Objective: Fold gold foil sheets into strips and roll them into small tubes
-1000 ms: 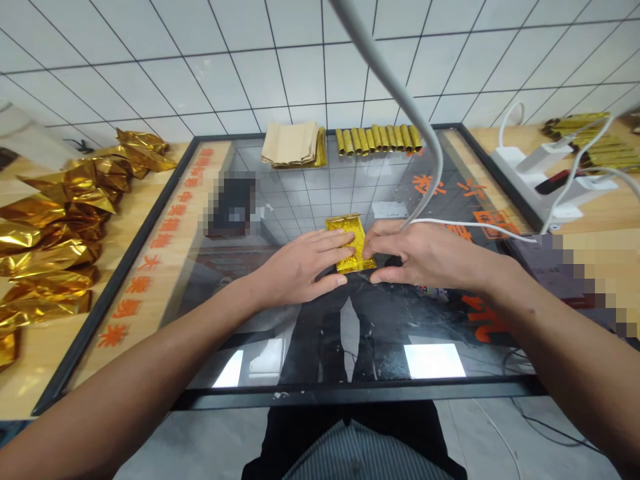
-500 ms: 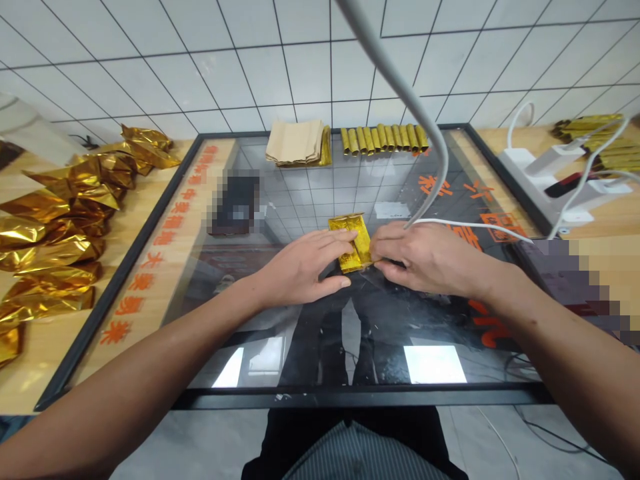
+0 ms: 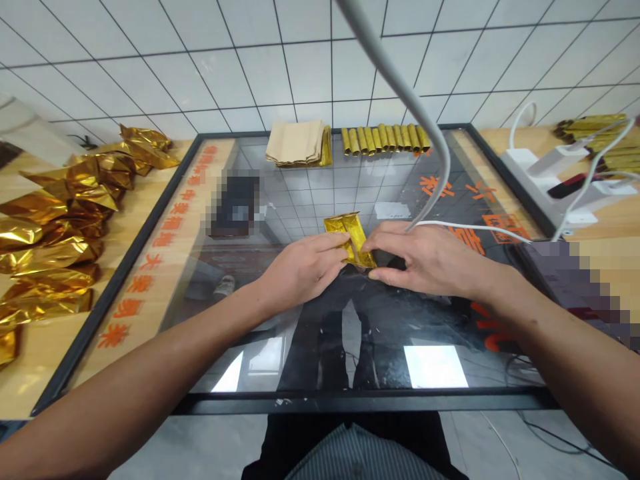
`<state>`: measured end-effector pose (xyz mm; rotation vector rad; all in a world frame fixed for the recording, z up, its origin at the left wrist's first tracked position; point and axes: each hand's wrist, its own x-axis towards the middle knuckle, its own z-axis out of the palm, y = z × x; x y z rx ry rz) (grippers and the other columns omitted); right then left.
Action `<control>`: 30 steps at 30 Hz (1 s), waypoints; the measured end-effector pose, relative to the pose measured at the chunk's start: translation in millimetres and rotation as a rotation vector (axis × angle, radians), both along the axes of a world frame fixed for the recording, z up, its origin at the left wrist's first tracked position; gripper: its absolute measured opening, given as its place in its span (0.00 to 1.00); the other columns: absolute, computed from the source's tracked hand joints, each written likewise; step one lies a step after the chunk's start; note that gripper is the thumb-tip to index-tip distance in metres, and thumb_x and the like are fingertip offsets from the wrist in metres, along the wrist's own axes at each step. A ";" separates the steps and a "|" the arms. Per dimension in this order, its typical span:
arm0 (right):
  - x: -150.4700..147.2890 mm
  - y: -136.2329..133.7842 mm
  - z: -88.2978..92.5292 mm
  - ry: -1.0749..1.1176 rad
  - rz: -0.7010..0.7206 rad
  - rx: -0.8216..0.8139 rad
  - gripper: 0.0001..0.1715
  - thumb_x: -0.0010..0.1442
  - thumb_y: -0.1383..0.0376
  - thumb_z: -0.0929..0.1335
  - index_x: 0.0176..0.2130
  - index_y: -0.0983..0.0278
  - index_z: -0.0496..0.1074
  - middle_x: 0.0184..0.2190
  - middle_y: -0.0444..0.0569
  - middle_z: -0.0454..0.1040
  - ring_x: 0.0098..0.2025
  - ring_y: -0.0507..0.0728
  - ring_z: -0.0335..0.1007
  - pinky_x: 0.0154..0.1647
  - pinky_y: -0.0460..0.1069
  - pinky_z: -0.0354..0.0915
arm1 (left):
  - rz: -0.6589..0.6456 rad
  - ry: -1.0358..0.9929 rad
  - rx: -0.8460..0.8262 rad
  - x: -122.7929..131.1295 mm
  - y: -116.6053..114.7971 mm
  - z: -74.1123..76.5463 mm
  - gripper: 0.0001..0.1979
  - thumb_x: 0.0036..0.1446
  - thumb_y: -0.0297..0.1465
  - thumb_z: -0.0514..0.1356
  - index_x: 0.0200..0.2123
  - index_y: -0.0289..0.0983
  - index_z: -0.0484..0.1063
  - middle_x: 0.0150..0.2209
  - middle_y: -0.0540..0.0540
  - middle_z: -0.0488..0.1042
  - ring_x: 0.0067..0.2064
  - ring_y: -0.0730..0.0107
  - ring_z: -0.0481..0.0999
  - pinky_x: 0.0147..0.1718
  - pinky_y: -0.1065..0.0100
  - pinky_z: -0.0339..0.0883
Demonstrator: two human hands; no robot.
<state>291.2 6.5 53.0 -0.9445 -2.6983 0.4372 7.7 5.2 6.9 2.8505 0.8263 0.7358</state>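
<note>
A small sheet of gold foil paper (image 3: 357, 235) lies folded on the glass tabletop, creased down its length. My left hand (image 3: 305, 267) is closed on its lower left side, fingers together, the thumb partly hidden. At the lower right edge, my right hand (image 3: 415, 257) grips the sheet, fingertips on top and thumb by the bottom corner. The sheet's far end, with its brownish edge, is uncovered between the hands.
Behind stand a stack of brown-backed paper (image 3: 295, 142) and a row of gold rolls (image 3: 385, 139). Crumpled gold foil packets (image 3: 60, 227) lie left. A grey cable (image 3: 400, 73) hangs in front, reaching down near my right hand. A white power strip (image 3: 533, 190) sits right.
My left fingers have drawn back from the sheet's middle to its lower left side. My right fingers and thumb have spread wider along its right edge, and the sheet has shifted slightly left.
</note>
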 end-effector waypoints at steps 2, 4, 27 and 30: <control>-0.6 -0.5 -2.9 0.003 -0.007 0.010 0.17 0.72 0.58 0.72 0.57 0.59 0.77 0.46 0.52 0.81 0.41 0.61 0.78 0.42 0.53 0.67 | 0.004 -0.044 -0.016 -1.2 0.0 0.0 0.14 0.76 0.27 0.55 0.51 0.39 0.82 0.60 0.40 0.82 0.61 0.59 0.83 0.60 0.57 0.82; -1.8 -0.6 -6.5 0.015 -0.014 0.025 0.19 0.71 0.60 0.72 0.59 0.59 0.78 0.47 0.53 0.81 0.44 0.62 0.79 0.43 0.53 0.69 | 0.013 -0.088 -0.029 -2.2 -0.1 0.0 0.14 0.76 0.27 0.55 0.51 0.39 0.82 0.57 0.42 0.84 0.61 0.60 0.84 0.59 0.58 0.82; -5.0 7.4 -31.6 0.218 0.025 0.004 0.11 0.74 0.63 0.72 0.52 0.59 0.84 0.45 0.51 0.80 0.45 0.59 0.77 0.46 0.54 0.70 | 0.200 0.038 0.029 -4.4 -11.5 -5.7 0.09 0.72 0.29 0.61 0.47 0.41 0.82 0.48 0.43 0.80 0.47 0.57 0.77 0.45 0.56 0.72; -7.1 6.0 -31.7 0.226 0.013 0.038 0.11 0.74 0.64 0.71 0.51 0.61 0.84 0.44 0.52 0.81 0.45 0.60 0.77 0.45 0.54 0.70 | 0.223 0.043 0.021 -3.3 -13.9 -5.9 0.08 0.72 0.29 0.62 0.48 0.42 0.82 0.48 0.44 0.80 0.47 0.58 0.77 0.45 0.57 0.70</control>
